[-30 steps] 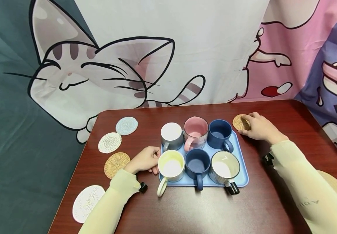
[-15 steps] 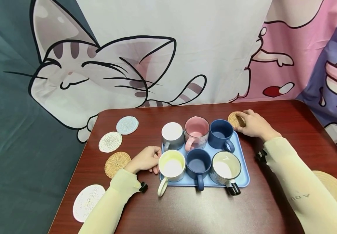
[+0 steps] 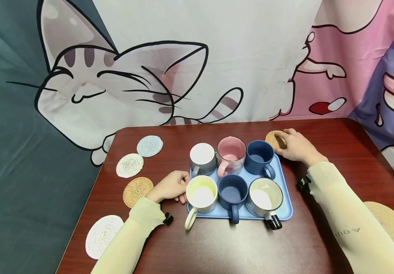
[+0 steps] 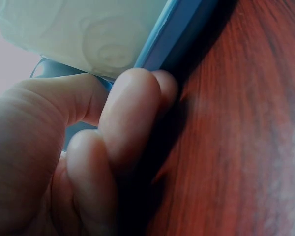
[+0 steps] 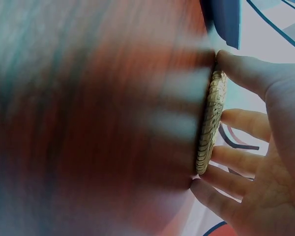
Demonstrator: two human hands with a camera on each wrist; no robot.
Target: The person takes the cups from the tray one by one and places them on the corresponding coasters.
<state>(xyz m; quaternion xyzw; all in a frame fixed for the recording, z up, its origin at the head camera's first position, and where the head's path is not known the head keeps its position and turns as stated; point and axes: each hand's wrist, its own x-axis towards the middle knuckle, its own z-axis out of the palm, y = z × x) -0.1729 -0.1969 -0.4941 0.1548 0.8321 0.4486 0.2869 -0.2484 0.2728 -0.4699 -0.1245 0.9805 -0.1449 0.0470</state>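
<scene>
Lying on the dark red table at the far left, a white coaster is partly overlapped by a pale sleeve, and behind it a tan coaster, a cream coaster and a pale blue coaster are spaced in a loose curve. Next, the blue tray is gripped at its left rim by the left hand, its fingers curled there; neither has been noticeably moved since a second ago. Six upright mugs are borne on the tray: a grey mug and a yellow mug at the left, a pink mug and the front navy mug in the middle, the rear navy mug and a black-handled mug at the right. Beyond the tray's far right corner, the small woven coaster lies on the table, touched by the spread, mostly straight fingers of the right hand; both have been shifted leftward, nearer the rear navy mug, over the past second. At the far right, a large straw mat is partly hidden by the right sleeve.
</scene>
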